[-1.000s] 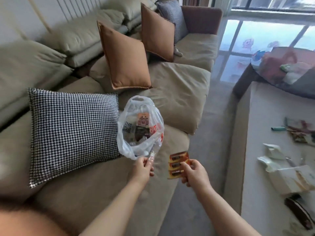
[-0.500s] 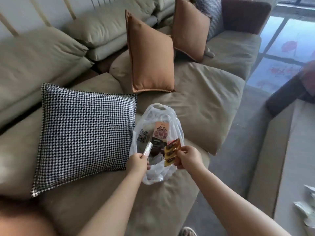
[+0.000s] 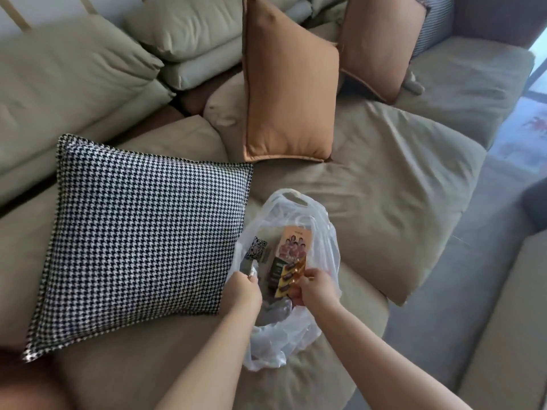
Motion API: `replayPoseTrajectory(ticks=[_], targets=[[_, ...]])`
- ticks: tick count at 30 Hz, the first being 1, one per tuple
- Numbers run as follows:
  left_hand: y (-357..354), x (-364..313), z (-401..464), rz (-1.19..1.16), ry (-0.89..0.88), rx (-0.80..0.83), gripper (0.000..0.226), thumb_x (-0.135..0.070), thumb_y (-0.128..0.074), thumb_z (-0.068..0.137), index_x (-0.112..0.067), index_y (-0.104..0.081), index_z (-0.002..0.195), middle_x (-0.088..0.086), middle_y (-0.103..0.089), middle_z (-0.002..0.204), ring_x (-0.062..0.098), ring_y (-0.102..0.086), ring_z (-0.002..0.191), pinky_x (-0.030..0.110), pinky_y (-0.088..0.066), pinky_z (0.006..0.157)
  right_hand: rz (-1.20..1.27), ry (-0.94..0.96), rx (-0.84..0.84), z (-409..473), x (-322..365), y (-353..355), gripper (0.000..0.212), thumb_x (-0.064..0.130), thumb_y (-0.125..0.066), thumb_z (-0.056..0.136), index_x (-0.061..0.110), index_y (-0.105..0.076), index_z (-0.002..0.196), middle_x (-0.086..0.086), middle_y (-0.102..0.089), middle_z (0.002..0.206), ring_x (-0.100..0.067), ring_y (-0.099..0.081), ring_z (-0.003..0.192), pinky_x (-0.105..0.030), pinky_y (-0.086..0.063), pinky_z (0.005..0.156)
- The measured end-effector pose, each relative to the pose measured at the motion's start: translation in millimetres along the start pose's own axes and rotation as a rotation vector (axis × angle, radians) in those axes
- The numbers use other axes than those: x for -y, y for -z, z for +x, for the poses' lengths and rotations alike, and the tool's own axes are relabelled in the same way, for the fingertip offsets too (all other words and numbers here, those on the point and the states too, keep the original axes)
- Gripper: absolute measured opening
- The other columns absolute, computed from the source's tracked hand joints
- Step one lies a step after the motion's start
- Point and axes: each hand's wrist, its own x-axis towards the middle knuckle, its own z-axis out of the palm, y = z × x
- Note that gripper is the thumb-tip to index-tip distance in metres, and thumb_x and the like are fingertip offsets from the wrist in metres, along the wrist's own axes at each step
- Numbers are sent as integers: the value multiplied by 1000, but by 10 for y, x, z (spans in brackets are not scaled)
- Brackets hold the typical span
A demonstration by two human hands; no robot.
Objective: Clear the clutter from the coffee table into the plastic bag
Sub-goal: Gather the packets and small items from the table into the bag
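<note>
A clear plastic bag (image 3: pixel 321 232) lies open on the sofa seat beside a houndstooth cushion. My left hand (image 3: pixel 242 288) pinches the bag's near rim and holds the mouth apart. My right hand (image 3: pixel 316 287) grips an orange blister pack (image 3: pixel 291 278) with dark capsules, held inside the bag's mouth. Inside the bag lie an orange printed card (image 3: pixel 294 242), a dark packet and a slip with a QR code (image 3: pixel 256 251). The coffee table's cluttered top is out of view.
The beige sofa (image 3: pixel 384 173) fills most of the view, with a houndstooth cushion (image 3: pixel 142 238) left of the bag and two orange cushions (image 3: pixel 290 84) behind. A beige block edge (image 3: pixel 509 335) stands at the right across a grey floor strip.
My right hand has carried the blister pack from beside the bag into its mouth. My view has turned left and down, away from the coffee table. My left hand keeps hold of the rim.
</note>
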Motion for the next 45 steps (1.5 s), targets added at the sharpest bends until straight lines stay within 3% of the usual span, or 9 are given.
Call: replayPoseTrajectory(ticks=[4,8,10,12,14,18,21,33,45], targets=[[-18,-104,117,33,-29,61,36,-44,-45,95,-12,-63,92,8,-70,83,26,-70,71,43,-61,66,-19,-12,-7,160,83,-101,26,2,-35,91,18,-55,91,-14,-70,93,-30,-68,89,-48,-57,82],[16,-242,6,152,-66,123,33,-36,-45,95,-16,-51,120,6,-68,103,25,-68,89,39,-57,79,-86,-12,-11,154,41,-114,22,1,-40,90,15,-51,102,-9,-65,97,-26,-66,91,-43,-57,82],[35,-291,-67,282,-130,151,33,-33,-44,97,-20,-48,127,4,-64,114,24,-63,99,34,-52,79,-137,13,-28,77,-7,-69,18,4,-43,88,7,-56,100,-9,-66,92,-25,-65,85,-42,-57,79],[50,-339,-160,393,-216,168,35,-32,-43,97,-22,-46,130,3,-62,121,25,-61,106,35,-51,81,-193,69,-48,-38,-50,20,17,9,-44,89,9,-58,99,-4,-64,88,-20,-60,77,-33,-52,67],[92,-418,-294,503,-332,176,35,-34,-42,97,-23,-47,130,2,-60,124,24,-59,110,34,-50,84,-260,114,-67,-182,-83,150,16,14,-42,93,17,-57,99,2,-61,89,-17,-57,79,-28,-48,65],[104,-593,-597,708,-591,195,36,-40,-40,96,-22,-51,124,1,-59,125,24,-56,114,36,-47,91,-476,88,-98,-434,-247,483,36,16,-43,89,16,-52,123,-5,-59,122,-28,-53,115,-35,-47,91],[27,-714,-841,795,-721,236,39,-44,-39,95,-21,-54,123,2,-60,124,25,-56,115,36,-44,93,-571,2,-118,-585,-412,745,39,21,-43,90,16,-49,128,-5,-53,129,-27,-46,123,-34,-43,98],[-803,-702,-2007,1197,-1118,473,38,-40,-41,93,-17,-57,119,6,-59,128,29,-53,121,36,-39,96,-698,-187,-281,-1306,-1568,1704,37,30,-44,93,16,-49,128,-6,-51,131,-29,-44,124,-38,-39,98],[-1711,-55,-3459,1412,-1260,570,44,-51,-38,93,-20,-56,119,4,-59,128,26,-52,122,38,-35,98,-511,-414,-318,-2449,-3335,2440,45,32,-48,92,19,-42,135,-3,-48,139,-26,-41,130,-37,-36,103]])
